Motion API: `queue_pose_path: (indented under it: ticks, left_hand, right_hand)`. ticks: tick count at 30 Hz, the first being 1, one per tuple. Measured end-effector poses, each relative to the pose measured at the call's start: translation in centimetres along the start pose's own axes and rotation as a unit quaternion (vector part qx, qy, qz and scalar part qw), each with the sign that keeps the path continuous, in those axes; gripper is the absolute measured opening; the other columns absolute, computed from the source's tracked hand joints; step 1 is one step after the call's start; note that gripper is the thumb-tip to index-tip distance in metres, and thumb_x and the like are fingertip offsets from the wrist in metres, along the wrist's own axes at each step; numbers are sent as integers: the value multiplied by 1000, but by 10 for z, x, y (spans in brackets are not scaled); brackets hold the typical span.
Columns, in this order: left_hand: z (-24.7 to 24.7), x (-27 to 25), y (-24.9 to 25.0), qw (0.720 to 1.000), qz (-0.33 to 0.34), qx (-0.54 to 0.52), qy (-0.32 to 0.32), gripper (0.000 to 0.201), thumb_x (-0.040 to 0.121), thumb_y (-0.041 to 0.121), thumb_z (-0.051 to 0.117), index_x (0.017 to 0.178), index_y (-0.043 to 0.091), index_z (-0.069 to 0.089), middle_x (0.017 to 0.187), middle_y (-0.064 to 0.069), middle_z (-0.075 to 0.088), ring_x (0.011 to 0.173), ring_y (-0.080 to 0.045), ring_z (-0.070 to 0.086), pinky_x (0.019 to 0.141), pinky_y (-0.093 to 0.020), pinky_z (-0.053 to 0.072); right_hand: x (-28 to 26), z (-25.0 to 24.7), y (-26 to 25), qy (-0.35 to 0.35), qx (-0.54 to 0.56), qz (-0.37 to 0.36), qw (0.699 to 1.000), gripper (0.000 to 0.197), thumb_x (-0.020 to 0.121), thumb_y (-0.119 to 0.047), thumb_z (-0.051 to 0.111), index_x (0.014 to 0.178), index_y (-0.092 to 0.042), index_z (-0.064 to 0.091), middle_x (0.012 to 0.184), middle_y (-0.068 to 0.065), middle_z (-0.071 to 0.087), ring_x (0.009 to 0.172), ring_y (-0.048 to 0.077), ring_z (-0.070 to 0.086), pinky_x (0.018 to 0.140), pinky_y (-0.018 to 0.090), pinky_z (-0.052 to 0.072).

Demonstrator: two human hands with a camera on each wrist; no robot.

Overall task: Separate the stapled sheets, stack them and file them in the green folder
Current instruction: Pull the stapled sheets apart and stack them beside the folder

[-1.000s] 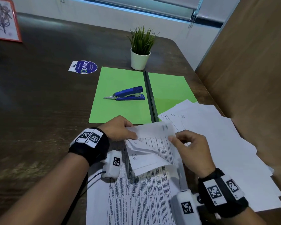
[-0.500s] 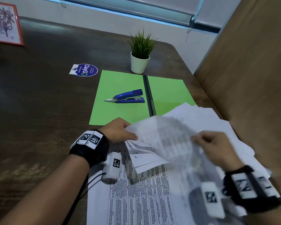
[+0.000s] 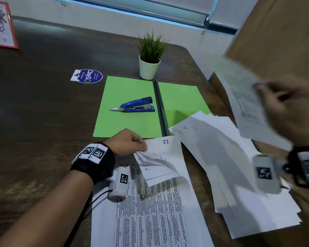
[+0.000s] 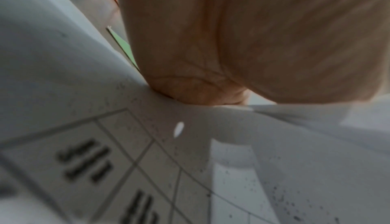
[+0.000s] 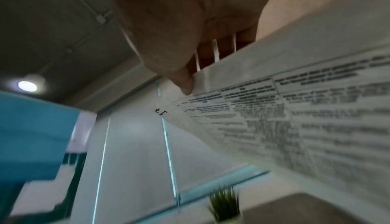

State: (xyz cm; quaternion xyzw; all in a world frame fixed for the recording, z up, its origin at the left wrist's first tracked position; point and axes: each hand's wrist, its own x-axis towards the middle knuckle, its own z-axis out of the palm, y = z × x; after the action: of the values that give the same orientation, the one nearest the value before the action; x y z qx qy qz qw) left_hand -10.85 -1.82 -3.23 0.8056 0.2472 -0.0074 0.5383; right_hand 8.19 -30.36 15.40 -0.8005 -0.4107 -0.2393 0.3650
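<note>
The stapled sheets (image 3: pixel 161 175) lie near the table's front edge, top pages curled back, the page marked 22 showing. My left hand (image 3: pixel 130 142) pinches their top left corner, seen close in the left wrist view as the hand (image 4: pixel 211 81) on the paper (image 4: pixel 126 144). My right hand (image 3: pixel 284 107) is raised at the right, blurred, pinching one loose printed sheet (image 3: pixel 246 104) by its edge; in the right wrist view the thumb (image 5: pixel 181 77) presses on that sheet (image 5: pixel 295 111). The green folder (image 3: pixel 132 111) lies open behind.
A blue stapler (image 3: pixel 136 105) rests on the folder's left leaf. A loose pile of separated sheets (image 3: pixel 230 166) spreads over the table's right side. A potted plant (image 3: pixel 150 57) stands behind the folder, a round sticker (image 3: pixel 89 76) to its left. A brown wall panel (image 3: pixel 284 32) rises on the right.
My right hand has pulled one sheet off the stapled set and swung it up and to the right. The left hand has stayed pinching the corner.
</note>
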Motion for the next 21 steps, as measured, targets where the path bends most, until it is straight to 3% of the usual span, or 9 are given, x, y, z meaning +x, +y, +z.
queue_pose_path:
  ticks: [1, 4, 7, 9, 10, 12, 16, 19, 21]
  left_hand:
    - [0, 0, 0, 1000, -1, 0, 0, 5, 82, 21, 79, 78, 22, 81, 86, 11, 78, 96, -12, 70, 100, -35, 52]
    - [0, -1, 0, 1000, -1, 1, -2, 6, 82, 22, 79, 76, 23, 81, 85, 13, 78, 95, -11, 70, 100, -36, 52]
    - [0, -1, 0, 1000, -2, 3, -1, 6, 82, 23, 79, 77, 24, 82, 86, 13, 78, 96, -12, 70, 100, -37, 52]
    - [-1, -1, 0, 1000, -3, 6, -2, 4, 82, 24, 79, 79, 23, 82, 87, 13, 78, 96, -11, 70, 100, -37, 52]
    - [-1, -1, 1, 1000, -2, 7, -3, 4, 82, 24, 79, 80, 23, 82, 87, 13, 78, 96, -11, 70, 100, -36, 52]
    - [-1, 0, 1, 1000, -2, 5, -6, 3, 82, 23, 80, 80, 23, 82, 86, 13, 78, 95, -11, 70, 100, -37, 52]
    - [0, -2, 1, 1000, -6, 0, -2, 3, 81, 24, 80, 79, 25, 81, 84, 12, 77, 93, -11, 70, 98, -35, 53]
    - [0, -3, 1, 1000, -5, -5, -5, 3, 81, 24, 80, 80, 25, 81, 86, 12, 78, 96, -11, 70, 100, -37, 52]
    - [0, -3, 1, 1000, -5, -12, -6, 1, 81, 24, 80, 81, 25, 81, 88, 12, 78, 98, -10, 69, 102, -38, 50]
  right_hand:
    - [-12, 16, -9, -39, -45, -16, 998, 17, 95, -25, 64, 89, -15, 76, 74, 2, 63, 66, 11, 50, 62, 24, 40]
    - [-60, 69, -9, -157, -173, -54, 971, 23, 87, -29, 59, 70, -18, 70, 66, 4, 61, 64, 31, 60, 51, 33, 44]
    - [-93, 109, 11, -353, -257, -10, 900, 31, 69, -21, 76, 50, -15, 52, 53, 3, 52, 47, 30, 56, 42, 25, 31]
    - [-106, 129, 10, -418, -299, -16, 858, 34, 67, -20, 76, 52, -17, 45, 52, 0, 46, 49, 28, 54, 47, 24, 26]
    - [-109, 134, 11, -430, -316, -12, 846, 30, 75, -23, 68, 57, -16, 45, 55, -2, 44, 56, 29, 54, 51, 26, 29]
    - [-102, 138, 18, -402, -301, 45, 863, 26, 83, -27, 55, 62, -14, 46, 61, -2, 44, 67, 29, 53, 57, 28, 35]
    - [-82, 136, 31, -398, -242, 164, 870, 31, 86, -33, 57, 62, -14, 55, 67, 0, 58, 73, 28, 59, 59, 28, 40]
    - [-80, 132, 31, -439, -260, 169, 843, 36, 90, -47, 56, 72, -16, 62, 79, 1, 65, 81, 26, 62, 65, 29, 43]
    - [-83, 128, 21, -404, -270, 130, 864, 39, 93, -48, 53, 70, -18, 58, 76, 0, 63, 78, 27, 61, 64, 29, 44]
